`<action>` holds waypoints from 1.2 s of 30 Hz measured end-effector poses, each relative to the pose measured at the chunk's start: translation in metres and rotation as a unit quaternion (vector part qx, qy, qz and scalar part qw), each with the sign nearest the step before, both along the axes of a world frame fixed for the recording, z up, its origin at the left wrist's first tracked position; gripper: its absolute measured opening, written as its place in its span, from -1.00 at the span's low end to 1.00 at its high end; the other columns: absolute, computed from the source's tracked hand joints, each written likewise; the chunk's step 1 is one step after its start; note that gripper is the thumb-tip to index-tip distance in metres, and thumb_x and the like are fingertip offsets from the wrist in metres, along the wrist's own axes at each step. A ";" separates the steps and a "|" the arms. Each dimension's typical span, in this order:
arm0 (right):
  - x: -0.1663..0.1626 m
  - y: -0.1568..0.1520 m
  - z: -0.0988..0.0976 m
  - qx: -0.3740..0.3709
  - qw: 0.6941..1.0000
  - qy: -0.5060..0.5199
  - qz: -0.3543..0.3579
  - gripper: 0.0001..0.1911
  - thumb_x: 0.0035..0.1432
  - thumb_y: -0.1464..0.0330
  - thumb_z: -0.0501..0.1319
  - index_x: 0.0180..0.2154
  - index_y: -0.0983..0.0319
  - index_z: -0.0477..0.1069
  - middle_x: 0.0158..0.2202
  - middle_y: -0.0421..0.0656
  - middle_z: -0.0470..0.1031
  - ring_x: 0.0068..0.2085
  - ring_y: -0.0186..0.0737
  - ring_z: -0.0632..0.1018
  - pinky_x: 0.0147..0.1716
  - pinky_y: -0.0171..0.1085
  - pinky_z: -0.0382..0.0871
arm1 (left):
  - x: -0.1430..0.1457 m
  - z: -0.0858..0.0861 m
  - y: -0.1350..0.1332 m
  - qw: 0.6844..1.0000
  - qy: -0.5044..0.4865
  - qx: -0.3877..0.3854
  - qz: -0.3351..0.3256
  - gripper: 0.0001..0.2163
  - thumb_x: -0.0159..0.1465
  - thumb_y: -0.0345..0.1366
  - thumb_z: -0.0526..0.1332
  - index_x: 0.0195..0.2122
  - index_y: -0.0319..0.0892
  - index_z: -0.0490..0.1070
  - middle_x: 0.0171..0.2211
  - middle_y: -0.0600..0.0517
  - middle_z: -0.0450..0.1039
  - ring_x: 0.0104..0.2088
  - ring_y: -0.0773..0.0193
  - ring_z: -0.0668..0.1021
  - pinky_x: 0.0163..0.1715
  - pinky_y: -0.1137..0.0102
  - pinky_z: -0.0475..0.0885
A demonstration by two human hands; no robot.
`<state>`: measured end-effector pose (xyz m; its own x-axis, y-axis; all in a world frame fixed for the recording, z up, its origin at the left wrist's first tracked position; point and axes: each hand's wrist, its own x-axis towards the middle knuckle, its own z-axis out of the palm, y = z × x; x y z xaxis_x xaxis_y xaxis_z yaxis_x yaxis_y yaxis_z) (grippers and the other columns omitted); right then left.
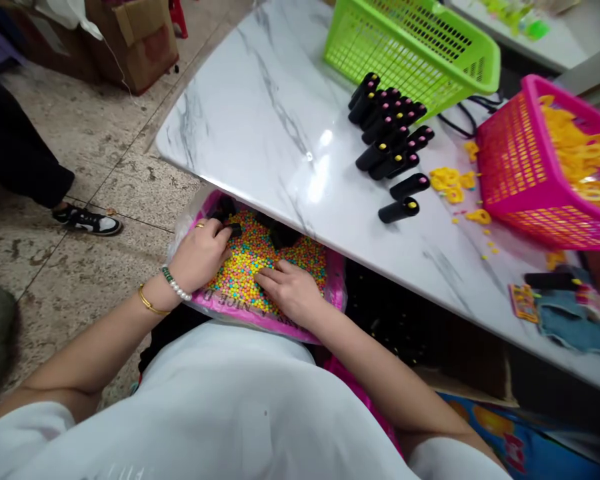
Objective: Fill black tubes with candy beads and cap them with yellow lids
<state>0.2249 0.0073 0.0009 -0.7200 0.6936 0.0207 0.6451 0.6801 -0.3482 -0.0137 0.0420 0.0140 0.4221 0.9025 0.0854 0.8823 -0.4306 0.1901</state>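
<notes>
A pink tray (260,319) full of small multicoloured beads (253,257) rests on my lap, partly under the marble table (275,113) edge. My left hand (200,253) lies at the tray's left side, fingers curled on a small black tube (234,230). My right hand (290,287) rests palm down on the beads, fingers pressed together and dug into them; what they hold is hidden. More black tubes (280,235) lie at the tray's far end. A cluster of black tubes (390,127) with coloured ends lies on the table.
A green basket (410,47) sits at the back of the table. A pink basket (530,167) holds yellow rings, with some spilled (450,180) beside it. Another person's leg and shoe (87,220) stand on the floor at left. A cardboard box (140,40) is beyond.
</notes>
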 end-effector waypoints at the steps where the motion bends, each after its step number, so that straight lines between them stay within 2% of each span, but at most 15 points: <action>1: -0.001 0.000 0.000 -0.020 1.000 0.021 -0.001 -0.81 0.29 0.43 0.18 -0.12 0.20 0.54 -0.18 -0.04 0.62 -0.25 -0.09 0.49 -0.22 -0.14 0.44 | 0.000 -0.001 0.000 1.000 0.005 -0.010 -0.006 -0.68 0.28 -0.37 0.17 0.04 -0.36 0.41 -0.16 -0.20 0.41 -0.13 -0.01 0.46 -0.10 0.11 0.44; 4: 0.005 -0.005 0.003 -0.122 0.980 0.143 -0.060 -0.78 0.20 0.37 0.30 -0.08 0.16 0.51 -0.17 -0.12 0.62 -0.24 -0.18 0.54 -0.17 -0.19 0.46 | 0.003 0.000 -0.008 0.999 -0.045 -0.019 -0.025 -0.67 0.28 -0.37 0.17 0.06 -0.37 0.39 -0.14 -0.21 0.41 -0.09 -0.01 0.45 -0.05 0.10 0.43; 8: 0.022 -0.016 0.004 -0.267 0.900 0.280 -0.201 -0.66 0.11 0.28 0.38 -0.05 0.15 0.49 -0.26 -0.21 0.58 -0.36 -0.30 0.55 -0.29 -0.29 0.48 | 0.010 0.007 -0.029 0.982 -0.176 -0.057 -0.048 -0.74 0.35 -0.27 0.14 -0.01 -0.28 0.42 -0.15 -0.13 0.40 -0.10 0.09 0.47 -0.05 0.16 0.43; 11: 0.026 -0.023 0.002 -0.317 0.844 0.368 -0.230 -0.61 0.09 0.25 0.38 -0.02 0.14 0.48 -0.15 -0.15 0.57 -0.19 -0.23 0.59 -0.22 -0.27 0.51 | 0.018 0.007 -0.039 0.970 -0.187 -0.132 -0.079 -0.78 0.35 -0.25 0.14 -0.09 -0.25 0.46 -0.21 -0.09 0.42 -0.16 0.15 0.49 -0.11 0.23 0.44; 12: 0.026 -0.024 0.003 -0.320 0.834 0.387 -0.227 -0.59 0.09 0.26 0.37 0.00 0.13 0.47 -0.09 -0.13 0.55 -0.13 -0.21 0.58 -0.18 -0.25 0.52 | 0.020 0.005 -0.040 0.968 -0.176 -0.155 -0.087 -0.79 0.35 -0.26 0.14 -0.11 -0.25 0.47 -0.22 -0.09 0.42 -0.17 0.15 0.49 -0.12 0.23 0.44; 13: 0.025 -0.026 0.005 -0.315 0.835 0.394 -0.220 -0.58 0.10 0.27 0.37 0.02 0.11 0.46 -0.06 -0.13 0.54 -0.09 -0.19 0.58 -0.14 -0.24 0.52 | 0.023 0.003 -0.040 0.967 -0.163 -0.174 -0.093 -0.80 0.35 -0.27 0.15 -0.12 -0.25 0.48 -0.23 -0.09 0.43 -0.18 0.14 0.49 -0.12 0.23 0.44; 15: 0.025 -0.027 0.014 -0.277 0.861 0.377 -0.198 -0.62 0.12 0.32 0.35 0.01 0.10 0.48 -0.06 -0.12 0.52 -0.07 -0.19 0.56 -0.10 -0.22 0.50 | 0.028 0.001 -0.040 0.964 -0.140 -0.200 -0.106 -0.80 0.34 -0.28 0.16 -0.12 -0.25 0.49 -0.22 -0.11 0.44 -0.17 0.11 0.50 -0.12 0.22 0.43; 17: 0.029 -0.029 0.031 -0.220 0.886 0.365 -0.182 -0.69 0.14 0.37 0.34 -0.04 0.09 0.51 -0.08 -0.11 0.49 -0.07 -0.18 0.54 -0.09 -0.19 0.49 | 0.031 0.000 -0.040 0.959 -0.125 -0.223 -0.118 -0.80 0.33 -0.28 0.17 -0.10 -0.24 0.49 -0.20 -0.13 0.45 -0.15 0.09 0.50 -0.10 0.21 0.43; 19: 0.039 -0.030 0.051 -0.156 0.891 0.379 -0.192 -0.70 0.12 0.37 0.35 -0.06 0.08 0.51 -0.09 -0.09 0.46 -0.08 -0.15 0.53 -0.09 -0.16 0.50 | 0.033 0.001 -0.041 0.953 -0.112 -0.251 -0.124 -0.80 0.33 -0.29 0.17 -0.12 -0.23 0.51 -0.21 -0.14 0.46 -0.15 0.07 0.52 -0.12 0.20 0.43; 23: 0.078 -0.020 0.082 0.016 0.876 0.374 -0.305 -0.65 0.09 0.36 0.37 -0.05 0.05 0.50 -0.13 -0.09 0.43 -0.14 -0.14 0.52 -0.21 -0.16 0.51 | 0.037 0.013 -0.035 0.945 -0.131 -0.271 -0.127 -0.79 0.34 -0.30 0.12 -0.18 -0.19 0.54 -0.27 -0.11 0.49 -0.22 0.10 0.54 -0.18 0.22 0.45; 26: 0.117 0.002 0.091 0.103 0.841 0.329 -0.418 -0.68 0.07 0.31 0.34 -0.08 0.11 0.52 -0.19 -0.12 0.46 -0.26 -0.19 0.52 -0.34 -0.22 0.48 | 0.047 0.039 -0.018 0.946 -0.236 -0.179 -0.133 -0.74 0.36 -0.22 0.11 -0.02 -0.10 0.51 -0.13 -0.09 0.48 -0.19 0.17 0.55 -0.13 0.27 0.46; 28: 0.143 0.018 0.089 0.114 0.819 0.290 -0.482 -0.66 0.02 0.27 0.34 -0.11 0.16 0.54 -0.23 -0.14 0.48 -0.35 -0.24 0.50 -0.36 -0.21 0.46 | 0.059 0.061 -0.001 0.940 -0.290 -0.114 -0.141 -0.72 0.36 -0.17 0.13 0.02 -0.06 0.49 -0.05 -0.08 0.43 -0.25 0.25 0.54 -0.14 0.28 0.47; 31: 0.172 0.042 0.083 0.096 0.801 0.258 -0.533 -0.61 -0.04 0.22 0.34 -0.14 0.22 0.57 -0.29 -0.14 0.51 -0.41 -0.25 0.48 -0.33 -0.19 0.45 | 0.088 0.087 0.027 0.936 -0.302 -0.070 -0.170 -0.76 0.33 -0.16 0.17 -0.10 -0.12 0.52 -0.09 -0.08 0.42 -0.38 0.33 0.50 -0.21 0.27 0.49; 34: 0.184 0.065 0.080 0.070 0.807 0.268 -0.521 -0.58 -0.04 0.19 0.32 -0.13 0.24 0.57 -0.35 -0.16 0.52 -0.41 -0.25 0.48 -0.36 -0.23 0.43 | 0.125 0.095 0.055 0.941 -0.275 -0.068 -0.187 -0.75 0.27 -0.17 0.24 -0.12 -0.21 0.48 -0.19 -0.07 0.46 -0.38 0.29 0.50 -0.24 0.26 0.48; 36: 0.185 0.080 0.080 0.054 0.818 0.277 -0.501 -0.58 -0.05 0.21 0.31 -0.13 0.25 0.55 -0.39 -0.19 0.52 -0.42 -0.26 0.48 -0.38 -0.26 0.41 | 0.153 0.095 0.072 0.949 -0.248 -0.079 -0.177 -0.63 0.20 -0.12 0.32 -0.08 -0.27 0.44 -0.23 -0.09 0.48 -0.34 0.23 0.51 -0.22 0.23 0.47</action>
<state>0.4102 0.0877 0.0809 0.3492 0.9024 0.2524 0.6612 -0.0465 -0.7487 0.1390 0.1141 0.1094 0.6442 0.7299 0.2284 0.4729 -0.6149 0.6311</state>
